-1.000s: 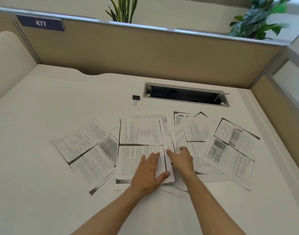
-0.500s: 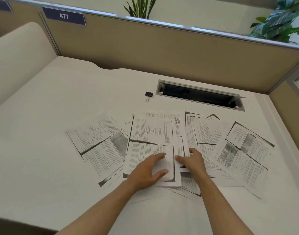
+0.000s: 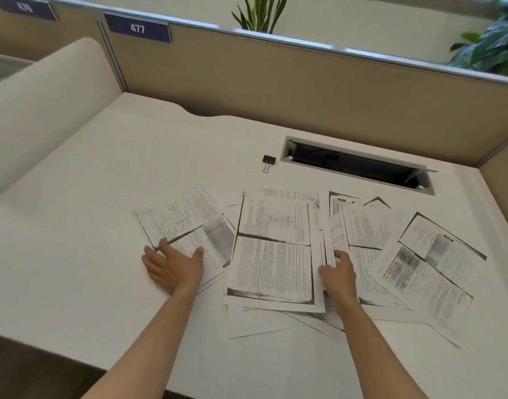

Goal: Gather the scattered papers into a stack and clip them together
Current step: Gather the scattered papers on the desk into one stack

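Left hand flat, fingers spread, on leftmost sheet; right hand pinching a sheet edge in the scattered papers (mid-desk, overlapping); binder clip beyond them, untouched, beside cable slot.

A white desk with a cable slot, tan partition, sign 477, and plants.

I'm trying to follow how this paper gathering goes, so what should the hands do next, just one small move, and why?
Probably slide the leftmost sheet rightward under the left hand onto the center pile. That hand lies flat on the sheet's near corner, the sheet sits apart at an angle, and the right hand steadies the pile's right edge. The binder clip lies untouched farther back.
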Available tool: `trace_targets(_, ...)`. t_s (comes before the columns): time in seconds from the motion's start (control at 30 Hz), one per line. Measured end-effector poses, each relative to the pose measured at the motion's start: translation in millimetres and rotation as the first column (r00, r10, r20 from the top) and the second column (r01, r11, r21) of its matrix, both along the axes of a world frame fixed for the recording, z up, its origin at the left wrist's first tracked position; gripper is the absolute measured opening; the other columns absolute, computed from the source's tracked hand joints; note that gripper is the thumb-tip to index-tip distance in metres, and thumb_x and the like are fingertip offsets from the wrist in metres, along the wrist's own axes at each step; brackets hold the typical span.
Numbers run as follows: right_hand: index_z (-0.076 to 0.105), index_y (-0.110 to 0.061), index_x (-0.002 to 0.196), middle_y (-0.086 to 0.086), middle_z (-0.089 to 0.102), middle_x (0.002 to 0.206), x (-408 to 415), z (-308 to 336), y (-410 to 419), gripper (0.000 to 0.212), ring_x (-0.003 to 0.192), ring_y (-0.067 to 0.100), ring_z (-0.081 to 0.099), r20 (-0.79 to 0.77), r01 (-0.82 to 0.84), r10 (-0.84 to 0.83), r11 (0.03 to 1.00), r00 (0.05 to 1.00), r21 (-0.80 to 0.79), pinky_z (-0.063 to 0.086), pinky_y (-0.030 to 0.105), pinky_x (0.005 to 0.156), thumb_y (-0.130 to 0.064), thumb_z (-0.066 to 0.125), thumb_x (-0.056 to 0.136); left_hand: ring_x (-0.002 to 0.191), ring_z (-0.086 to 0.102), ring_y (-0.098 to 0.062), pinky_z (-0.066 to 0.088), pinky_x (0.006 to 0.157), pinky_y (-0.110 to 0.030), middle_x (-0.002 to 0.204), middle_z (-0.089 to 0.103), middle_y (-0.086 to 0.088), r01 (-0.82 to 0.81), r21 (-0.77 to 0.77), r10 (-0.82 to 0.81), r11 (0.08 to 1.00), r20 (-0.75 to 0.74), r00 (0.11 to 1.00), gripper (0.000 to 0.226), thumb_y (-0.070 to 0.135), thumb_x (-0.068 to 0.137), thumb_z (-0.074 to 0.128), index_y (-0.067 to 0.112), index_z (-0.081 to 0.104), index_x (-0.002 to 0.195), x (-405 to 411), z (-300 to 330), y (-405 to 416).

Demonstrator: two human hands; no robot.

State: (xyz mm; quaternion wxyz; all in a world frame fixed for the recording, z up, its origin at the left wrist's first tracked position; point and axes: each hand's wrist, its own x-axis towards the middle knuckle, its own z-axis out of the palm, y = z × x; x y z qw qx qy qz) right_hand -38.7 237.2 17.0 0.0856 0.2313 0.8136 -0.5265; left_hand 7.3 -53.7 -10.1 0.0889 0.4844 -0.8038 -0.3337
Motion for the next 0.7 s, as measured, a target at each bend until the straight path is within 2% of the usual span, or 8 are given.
trace_targets(0.07, 0.047, -0.015, 0.131, 0.007, 0.062, 0.122, 1, 0, -3, 0.045, 0.102, 0.022, 0.062, -0.019, 0.006, -0.006, 1.0, 1.0, 0.0, 0.054, 0.037, 0.086, -0.008, 0.06, 0.089, 0.148, 0.007, -0.037, 0.012, 0.119, -0.05, 0.162, 0.006, -0.02, 0.03, 0.02, -0.029, 0.999, -0.04, 0.999, 0.09, 0.032, 0.075, 0.082, 0.011, 0.03, 0.145, -6, 3, -1)
trace_targets(0.13, 0.045, -0.014, 0.13, 0.005, 0.063, 0.119, 3, 2, -6, 0.054, 0.102, 0.021, 0.061, -0.038, -0.027, 0.028, 0.999, 0.999, 0.019, 0.053, 0.037, 0.089, -0.018, 0.073, 0.084, 0.147, 0.012, -0.037, 0.015, 0.118, -0.05, 0.162, 0.005, -0.019, 0.059, 0.037, -0.057, 0.998, -0.055, 0.997, 0.094, 0.028, 0.072, 0.085, 0.014, 0.029, 0.147, -11, 7, -2)
trace_targets(0.2, 0.044, -0.013, 0.131, 0.005, 0.062, 0.118, 4, 4, -8, 0.065, 0.104, 0.021, 0.059, -0.036, -0.056, 0.058, 0.998, 0.998, 0.041, 0.051, 0.035, 0.089, -0.017, 0.08, 0.077, 0.146, 0.015, -0.038, 0.017, 0.118, -0.048, 0.162, 0.005, -0.017, 0.063, 0.065, -0.059, 0.996, -0.066, 0.996, 0.1, 0.026, 0.068, 0.088, 0.016, 0.028, 0.148, -16, 11, -3)
trace_targets(0.3, 0.045, -0.011, 0.131, 0.008, 0.062, 0.122, 5, 4, -9, 0.069, 0.102, 0.019, 0.056, -0.025, -0.051, 0.053, 0.997, 0.998, 0.065, 0.049, 0.034, 0.089, -0.011, 0.083, 0.073, 0.142, 0.019, -0.039, 0.023, 0.116, -0.047, 0.161, 0.006, -0.015, 0.031, 0.11, -0.023, 0.993, -0.078, 0.997, 0.105, 0.022, 0.064, 0.091, 0.019, 0.027, 0.149, -21, 17, -6)
trace_targets(0.47, 0.049, -0.01, 0.128, 0.009, 0.061, 0.124, 6, 2, -9, 0.058, 0.098, 0.016, 0.054, -0.044, -0.039, 0.042, 0.997, 0.998, 0.068, 0.049, 0.033, 0.087, -0.009, 0.078, 0.078, 0.137, 0.027, -0.038, 0.035, 0.109, -0.045, 0.158, 0.011, -0.014, -0.002, 0.241, 0.029, 0.971, -0.108, 0.994, 0.108, 0.01, 0.065, 0.089, 0.024, 0.023, 0.15, -24, 26, -11)
trace_targets(0.53, 0.05, -0.01, 0.128, 0.009, 0.061, 0.124, 6, 3, -10, 0.053, 0.098, 0.017, 0.055, -0.044, -0.027, 0.03, 0.998, 0.999, 0.06, 0.05, 0.033, 0.087, -0.009, 0.075, 0.08, 0.134, 0.036, -0.036, 0.037, 0.108, -0.042, 0.154, 0.018, -0.015, 0.029, 0.296, 0.023, 0.955, -0.172, 0.985, 0.109, 0.001, 0.068, 0.085, 0.025, 0.02, 0.151, -25, 26, -12)
trace_targets(0.6, 0.05, -0.011, 0.128, 0.008, 0.061, 0.125, 6, 2, -10, 0.051, 0.104, 0.021, 0.059, -0.04, -0.017, 0.019, 0.998, 0.999, 0.053, 0.05, 0.036, 0.091, -0.009, 0.073, 0.083, 0.131, 0.045, -0.034, 0.039, 0.108, -0.043, 0.149, 0.035, -0.015, 0.075, 0.325, -0.001, 0.943, -0.223, 0.975, 0.105, -0.005, 0.073, 0.079, 0.027, 0.017, 0.152, -24, 28, -12)
trace_targets(0.7, 0.051, -0.012, 0.128, 0.007, 0.062, 0.124, 5, 1, -6, 0.045, 0.106, 0.021, 0.06, -0.038, -0.02, 0.021, 1.0, 0.999, 0.014, 0.049, 0.031, 0.089, -0.008, 0.067, 0.087, 0.124, 0.053, -0.033, 0.042, 0.103, -0.04, 0.141, 0.052, -0.014, 0.149, 0.29, -0.049, 0.945, -0.324, 0.945, 0.091, -0.004, 0.084, 0.068, 0.03, 0.018, 0.152, -23, 41, -8)
